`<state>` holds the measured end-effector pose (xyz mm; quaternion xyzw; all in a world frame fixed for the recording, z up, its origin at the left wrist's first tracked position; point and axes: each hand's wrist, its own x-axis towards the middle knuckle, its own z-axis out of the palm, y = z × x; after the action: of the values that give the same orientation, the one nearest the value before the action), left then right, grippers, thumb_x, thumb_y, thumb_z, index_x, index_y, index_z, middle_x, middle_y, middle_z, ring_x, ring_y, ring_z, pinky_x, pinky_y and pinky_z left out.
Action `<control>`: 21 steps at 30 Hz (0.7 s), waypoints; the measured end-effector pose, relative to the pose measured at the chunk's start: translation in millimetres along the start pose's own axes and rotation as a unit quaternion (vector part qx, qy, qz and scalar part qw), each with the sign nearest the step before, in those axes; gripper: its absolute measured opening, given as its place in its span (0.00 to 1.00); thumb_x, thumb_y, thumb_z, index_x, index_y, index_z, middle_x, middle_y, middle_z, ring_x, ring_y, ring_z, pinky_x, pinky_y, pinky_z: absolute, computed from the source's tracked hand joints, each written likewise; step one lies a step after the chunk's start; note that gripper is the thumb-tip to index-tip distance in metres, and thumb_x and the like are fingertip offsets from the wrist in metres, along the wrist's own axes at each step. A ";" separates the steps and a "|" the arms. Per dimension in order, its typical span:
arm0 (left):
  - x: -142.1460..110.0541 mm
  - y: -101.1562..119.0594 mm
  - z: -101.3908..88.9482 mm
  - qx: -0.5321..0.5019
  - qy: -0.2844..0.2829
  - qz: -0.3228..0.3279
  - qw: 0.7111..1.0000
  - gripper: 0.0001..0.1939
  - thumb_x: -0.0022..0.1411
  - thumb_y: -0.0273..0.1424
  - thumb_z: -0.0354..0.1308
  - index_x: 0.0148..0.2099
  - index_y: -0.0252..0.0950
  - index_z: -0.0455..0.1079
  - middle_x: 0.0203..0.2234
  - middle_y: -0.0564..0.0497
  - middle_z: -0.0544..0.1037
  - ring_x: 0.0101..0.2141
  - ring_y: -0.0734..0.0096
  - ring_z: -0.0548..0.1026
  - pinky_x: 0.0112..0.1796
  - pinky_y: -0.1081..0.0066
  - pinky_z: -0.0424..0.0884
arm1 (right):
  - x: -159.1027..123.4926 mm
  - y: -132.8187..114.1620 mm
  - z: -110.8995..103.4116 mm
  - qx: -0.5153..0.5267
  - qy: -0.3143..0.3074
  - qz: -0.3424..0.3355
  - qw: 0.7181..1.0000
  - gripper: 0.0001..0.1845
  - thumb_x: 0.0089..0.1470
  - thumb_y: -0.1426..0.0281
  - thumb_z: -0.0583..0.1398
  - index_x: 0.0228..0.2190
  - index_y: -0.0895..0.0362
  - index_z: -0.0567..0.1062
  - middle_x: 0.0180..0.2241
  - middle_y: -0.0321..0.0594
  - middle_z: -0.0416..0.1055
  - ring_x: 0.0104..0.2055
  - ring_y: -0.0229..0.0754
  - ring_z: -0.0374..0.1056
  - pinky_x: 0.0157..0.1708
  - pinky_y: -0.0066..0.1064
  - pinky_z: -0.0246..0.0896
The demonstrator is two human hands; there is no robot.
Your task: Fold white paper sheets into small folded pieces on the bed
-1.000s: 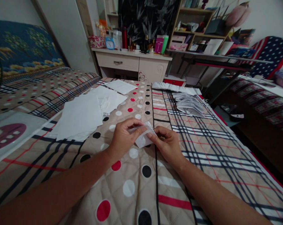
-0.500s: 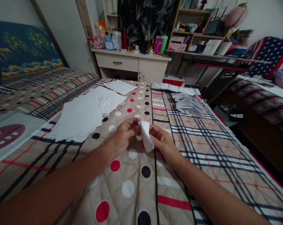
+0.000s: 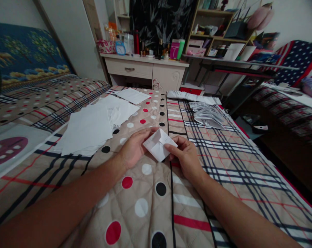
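Note:
A small folded white paper point(image 3: 159, 148), roughly diamond-shaped with creased flaps, is held just above the bedspread. My left hand point(image 3: 135, 147) supports it from the left side, its fingertips partly hidden behind the paper. On the other edge, my right hand point(image 3: 184, 154) pinches the paper, thumb lying across its front and fingers behind. Left of the hands lies a spread of white paper sheets point(image 3: 87, 129). To the right and farther back rests a row of folded papers point(image 3: 207, 115).
A patterned quilted bedspread point(image 3: 192, 203) lies under everything. Beyond the papers a long white folded strip point(image 3: 193, 97) lies at the bed's far edge. A clear bag with a purple print point(image 3: 9, 150) is at the left. A white dresser point(image 3: 135, 69) stands behind the bed.
The folded paper has turned from nearly edge-on to facing me as a diamond. My right thumb has moved onto its front, and my left hand has spread along its back.

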<state>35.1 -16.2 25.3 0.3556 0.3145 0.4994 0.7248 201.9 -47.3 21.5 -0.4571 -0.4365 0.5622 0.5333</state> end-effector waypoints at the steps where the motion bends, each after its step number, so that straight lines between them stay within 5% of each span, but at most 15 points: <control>1: -0.1 1.3 -0.9 0.006 0.004 0.010 1.000 0.16 0.56 0.36 0.61 0.46 0.34 0.74 0.39 0.46 0.79 0.35 0.68 0.76 0.35 0.71 0.73 | 0.2 -0.2 -0.8 -0.013 0.018 -0.004 1.000 0.14 0.41 0.66 0.69 0.24 0.57 0.68 0.16 0.28 0.66 0.14 0.29 0.58 0.15 0.20 0.50; 4: -1.8 1.2 -1.6 0.124 0.001 0.072 0.990 0.25 0.54 0.35 0.65 0.54 0.35 0.68 0.46 0.44 0.76 0.41 0.66 0.76 0.39 0.70 0.72 | 0.2 -1.2 -1.7 -0.027 0.041 -0.007 0.999 0.13 0.41 0.67 0.67 0.23 0.57 0.67 0.17 0.29 0.67 0.14 0.31 0.60 0.14 0.21 0.52; 7: -3.2 -4.8 -0.4 0.300 0.022 0.164 0.940 0.30 0.48 0.29 0.69 0.54 0.35 0.66 0.49 0.44 0.74 0.42 0.66 0.76 0.39 0.72 0.72 | -0.6 -1.8 -1.1 -0.036 0.036 -0.004 0.999 0.13 0.40 0.68 0.66 0.22 0.56 0.65 0.17 0.29 0.66 0.14 0.31 0.59 0.13 0.21 0.52; 12: -3.0 -14.5 -1.6 0.458 0.039 0.248 0.853 0.16 0.55 0.28 0.62 0.47 0.35 0.71 0.43 0.46 0.78 0.38 0.67 0.77 0.32 0.74 0.72 | 0.2 0.7 -0.4 -0.064 0.014 -0.013 0.998 0.15 0.43 0.64 0.65 0.20 0.57 0.65 0.17 0.29 0.61 0.17 0.31 0.56 0.14 0.22 0.52; 21: -7.2 -12.2 3.1 0.551 0.010 0.378 0.744 0.09 0.57 0.23 0.60 0.41 0.35 0.74 0.37 0.48 0.78 0.39 0.68 0.75 0.42 0.68 0.71 | 4.4 7.7 -2.1 -0.049 -0.013 -0.040 0.998 0.16 0.47 0.61 0.66 0.22 0.58 0.68 0.19 0.31 0.62 0.21 0.31 0.54 0.20 0.24 0.48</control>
<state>41.5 -26.8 17.6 0.7776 0.3825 0.4755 0.1513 202.3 -43.3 13.4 -0.4574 -0.4887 0.5241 0.5266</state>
